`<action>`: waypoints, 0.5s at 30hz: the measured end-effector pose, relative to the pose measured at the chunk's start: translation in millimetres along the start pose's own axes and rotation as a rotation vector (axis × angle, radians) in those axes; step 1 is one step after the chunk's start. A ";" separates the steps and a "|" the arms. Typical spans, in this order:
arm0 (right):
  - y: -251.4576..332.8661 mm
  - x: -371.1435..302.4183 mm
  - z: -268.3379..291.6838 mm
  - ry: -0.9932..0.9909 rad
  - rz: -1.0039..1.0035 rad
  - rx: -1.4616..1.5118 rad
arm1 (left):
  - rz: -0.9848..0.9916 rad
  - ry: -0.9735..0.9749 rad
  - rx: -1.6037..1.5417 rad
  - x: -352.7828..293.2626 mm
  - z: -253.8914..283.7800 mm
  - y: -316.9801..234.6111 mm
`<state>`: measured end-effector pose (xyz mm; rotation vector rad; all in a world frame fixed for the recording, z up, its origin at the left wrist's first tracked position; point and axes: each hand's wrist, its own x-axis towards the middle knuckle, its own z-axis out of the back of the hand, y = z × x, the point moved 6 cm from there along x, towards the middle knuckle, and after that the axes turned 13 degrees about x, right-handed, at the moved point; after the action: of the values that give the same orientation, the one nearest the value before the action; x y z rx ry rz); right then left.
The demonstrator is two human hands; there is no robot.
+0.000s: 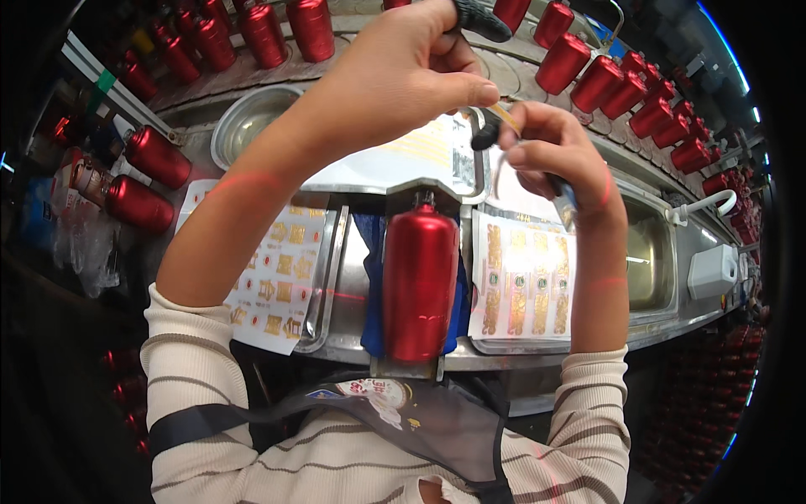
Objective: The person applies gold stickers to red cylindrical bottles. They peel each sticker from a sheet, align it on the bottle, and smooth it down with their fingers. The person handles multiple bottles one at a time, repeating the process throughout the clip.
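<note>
My left hand [420, 71] is raised above the trays, its thumb and fingers pinching one end of a thin yellow strip [504, 116]. Close beside it, the fingers of my right hand [558, 155] are closed at the strip's other end. A slim silver-blue tool [566, 206] is tucked in the right palm; its kind is not clear. Black covers sit on a fingertip of each hand. Below, a glossy red bottle [420, 286] with a bare neck lies in a holder over a blue cloth [372, 277], touched by neither hand.
Decal sheets with gold print lie on trays left [281, 286] and right [522, 286]. Behind stand a round metal basin [239, 126] and a white-lined tray [369, 172]. Red bottles [561, 65] line the back. At right are a sink [646, 290] and white jug [714, 271].
</note>
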<state>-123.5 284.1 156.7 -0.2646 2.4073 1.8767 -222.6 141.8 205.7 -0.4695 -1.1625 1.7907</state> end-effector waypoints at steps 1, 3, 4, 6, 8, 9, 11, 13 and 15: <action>-2.3 -16.2 1.4 -0.053 0.002 0.015 | 0.010 -0.025 -0.054 -13.5 -2.8 3.6; -7.7 -49.5 -2.4 -0.126 0.020 0.010 | 0.109 -0.053 -0.112 -45.6 -15.8 8.8; -9.1 -63.1 -7.5 -0.131 0.046 -0.011 | 0.059 -0.103 -0.094 -65.5 -22.0 5.7; -10.0 -85.0 -20.8 -0.190 0.070 -0.145 | -0.005 -0.181 -0.080 -98.8 -35.8 6.0; -10.9 -115.1 -39.1 -0.277 0.069 -0.270 | 0.037 -0.145 -0.145 -122.1 -53.1 -2.8; -19.7 -128.3 -46.5 -0.305 0.064 -0.314 | 0.039 -0.149 -0.166 -137.6 -61.9 0.7; -47.5 -140.6 -53.5 -0.309 0.128 -0.411 | 0.083 -0.212 -0.197 -173.4 -80.6 15.3; -86.8 -145.6 -57.4 -0.269 0.168 -0.413 | 0.196 -0.233 -0.196 -204.9 -101.0 35.2; -120.5 -147.5 -63.7 -0.286 0.080 -0.349 | 0.293 -0.309 -0.180 -233.8 -120.7 57.4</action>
<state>46.3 207.0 82.0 0.0797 1.9297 2.1917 -46.8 -2.6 61.5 -0.4997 -1.5428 2.0711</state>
